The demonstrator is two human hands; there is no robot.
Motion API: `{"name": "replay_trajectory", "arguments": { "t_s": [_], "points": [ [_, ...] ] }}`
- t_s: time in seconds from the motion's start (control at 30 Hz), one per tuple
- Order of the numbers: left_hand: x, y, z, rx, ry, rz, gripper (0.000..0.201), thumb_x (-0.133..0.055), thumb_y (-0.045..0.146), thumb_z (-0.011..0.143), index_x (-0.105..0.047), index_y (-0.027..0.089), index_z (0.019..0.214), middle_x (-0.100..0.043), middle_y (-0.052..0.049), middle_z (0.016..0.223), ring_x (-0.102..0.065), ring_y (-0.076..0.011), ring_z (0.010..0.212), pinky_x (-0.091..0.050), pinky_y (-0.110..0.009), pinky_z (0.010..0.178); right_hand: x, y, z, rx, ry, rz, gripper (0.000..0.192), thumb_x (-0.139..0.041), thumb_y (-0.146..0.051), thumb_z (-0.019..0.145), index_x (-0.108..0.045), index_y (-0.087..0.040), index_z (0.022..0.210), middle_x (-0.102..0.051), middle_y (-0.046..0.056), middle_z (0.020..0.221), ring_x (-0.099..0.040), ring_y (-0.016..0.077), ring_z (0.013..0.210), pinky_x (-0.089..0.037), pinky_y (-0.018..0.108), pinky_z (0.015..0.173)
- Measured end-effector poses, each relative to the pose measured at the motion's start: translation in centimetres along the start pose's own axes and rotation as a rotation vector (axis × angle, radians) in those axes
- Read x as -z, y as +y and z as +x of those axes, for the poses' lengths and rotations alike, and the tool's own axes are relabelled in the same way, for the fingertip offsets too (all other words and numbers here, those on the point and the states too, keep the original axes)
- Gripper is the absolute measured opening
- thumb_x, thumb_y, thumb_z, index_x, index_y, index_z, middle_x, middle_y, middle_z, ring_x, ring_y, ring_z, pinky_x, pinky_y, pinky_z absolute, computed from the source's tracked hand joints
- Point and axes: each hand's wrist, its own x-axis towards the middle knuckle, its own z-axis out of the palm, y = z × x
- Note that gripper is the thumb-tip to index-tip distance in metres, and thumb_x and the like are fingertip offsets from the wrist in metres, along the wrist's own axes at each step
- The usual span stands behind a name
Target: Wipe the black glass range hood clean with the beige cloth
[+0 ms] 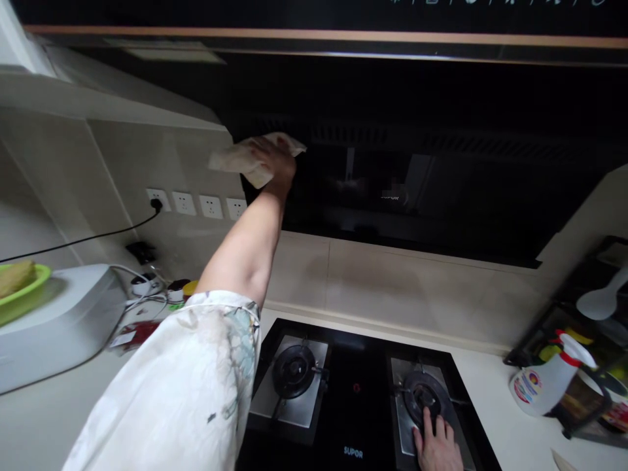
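My left hand [277,160] reaches up with a pale cloth [230,159] in its grip. It presses the cloth against the lower left edge of the black range hood [471,203]; part of the cloth hangs out past that edge. Low on the right, my right hand [439,450] rests with its fingers stretched and apart at the front of the right burner [422,391] of the black gas stove [356,418]. Nothing shows in it. On the stove's left side is another burner [294,371].
A spray bottle [547,379] stands right of the stove beside a black rack [586,409]. At left, a green basket [43,288] sits on a white appliance [83,327]. Wall sockets [210,206] and a black cord [98,235] are behind my left arm.
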Motion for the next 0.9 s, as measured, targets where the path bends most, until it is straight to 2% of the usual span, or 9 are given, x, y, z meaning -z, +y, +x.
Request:
{"name": "replay_trajectory", "arguments": {
  "t_s": [0.1, 0.17, 0.23, 0.37, 0.47, 0.53, 0.6, 0.73, 0.9],
  "points": [
    [-3.4, 3.2, -4.0, 0.001, 0.027, 0.044, 0.07, -0.037, 0.028, 0.122, -0.006, -0.007, 0.175, 0.007, -0.032, 0.183, 0.001, -0.0417, 0.173, -0.013, -0.069, 0.14, 0.3, -0.1, 0.0, -0.004, 0.005, -0.018, 0.053, -0.046, -0.041, 0.111, -0.078, -0.015, 0.144, -0.073, 0.023, 0.126, -0.071, 0.0389, 0.12, -0.062, 0.042, 0.077],
    [-5.8, 4.1, -7.8, -0.123, -0.028, 0.08, 0.074, -0.043, 0.031, 0.122, -0.007, -0.006, 0.176, 0.006, -0.029, 0.184, 0.003, -0.0386, 0.174, -0.008, -0.065, 0.142, 0.2, -0.1, 0.1, -0.01, 0.011, -0.017, 0.053, -0.046, -0.041, 0.111, -0.079, -0.015, 0.143, -0.073, 0.022, 0.126, -0.072, 0.0388, 0.119, -0.062, 0.042, 0.075],
    [-7.7, 4.2, -11.9, -0.364, -0.135, 0.148, 0.072, -0.042, 0.03, 0.121, -0.012, -0.003, 0.178, 0.004, -0.025, 0.185, 0.005, -0.0384, 0.175, -0.007, -0.065, 0.143, -0.2, 0.0, 0.1, -0.012, 0.023, -0.011, 0.052, -0.047, -0.041, 0.111, -0.08, -0.016, 0.142, -0.074, 0.022, 0.125, -0.072, 0.0379, 0.118, -0.062, 0.041, 0.074],
    [-9.2, 3.0, -16.8, -0.943, -0.41, 0.263, 0.059, -0.055, 0.03, 0.116, -0.046, 0.02, 0.173, -0.03, -0.007, 0.184, -0.012, -0.0258, 0.175, -0.007, -0.044, 0.147, -1.0, 0.4, 0.2, -0.013, 0.033, -0.013, 0.05, -0.049, -0.041, 0.109, -0.081, -0.017, 0.139, -0.075, 0.022, 0.124, -0.074, 0.0374, 0.114, -0.062, 0.04, 0.072],
    [-8.7, 2.1, -16.0, -1.113, -0.499, 0.329, 0.051, -0.052, 0.03, 0.115, -0.061, 0.01, 0.162, -0.052, -0.014, 0.17, -0.028, -0.0294, 0.171, -0.002, -0.048, 0.147, -1.1, 0.7, 0.3, -0.015, 0.015, -0.012, 0.05, -0.049, -0.041, 0.109, -0.082, -0.018, 0.139, -0.075, 0.022, 0.126, -0.074, 0.0376, 0.115, -0.062, 0.039, 0.072],
    [-7.8, 1.4, -14.1, -1.083, -0.474, 0.361, 0.052, -0.049, 0.031, 0.116, -0.061, 0.006, 0.16, -0.053, -0.019, 0.169, -0.03, -0.033, 0.17, -0.001, -0.056, 0.146, -0.9, 0.8, 0.3, -0.014, 0.006, -0.011, 0.051, -0.047, -0.041, 0.11, -0.081, -0.017, 0.14, -0.075, 0.022, 0.126, -0.074, 0.0381, 0.117, -0.062, 0.04, 0.073],
    [-6.7, 0.6, -11.7, -0.997, -0.402, 0.38, 0.055, -0.048, 0.031, 0.115, -0.055, 0.011, 0.166, -0.043, -0.016, 0.176, -0.024, -0.0347, 0.172, -0.003, -0.061, 0.145, -0.7, 0.7, 0.3, -0.013, -0.001, -0.008, 0.053, -0.045, -0.041, 0.111, -0.08, -0.016, 0.143, -0.074, 0.023, 0.128, -0.073, 0.0386, 0.118, -0.062, 0.041, 0.073],
    [-3.8, -1.8, -8.1, -0.817, -0.283, 0.355, 0.071, -0.05, 0.027, 0.112, -0.029, 0.021, 0.18, -0.018, -0.007, 0.186, -0.018, -0.0328, 0.174, -0.007, -0.062, 0.144, -0.8, 0.6, 0.2, -0.03, -0.037, 0.004, 0.054, -0.045, -0.042, 0.111, -0.078, -0.017, 0.145, -0.073, 0.023, 0.13, -0.072, 0.0395, 0.121, -0.062, 0.043, 0.075],
    [-0.5, -4.7, -5.7, -0.482, -0.187, 0.267, 0.072, -0.045, 0.029, 0.118, -0.014, 0.011, 0.18, -0.006, -0.014, 0.188, -0.013, -0.0267, 0.175, -0.016, -0.057, 0.144, -1.5, 0.5, 0.2, -0.035, -0.055, 0.013, 0.054, -0.045, -0.042, 0.11, -0.078, -0.017, 0.145, -0.074, 0.023, 0.13, -0.073, 0.0388, 0.12, -0.062, 0.042, 0.076]
  ]
}}
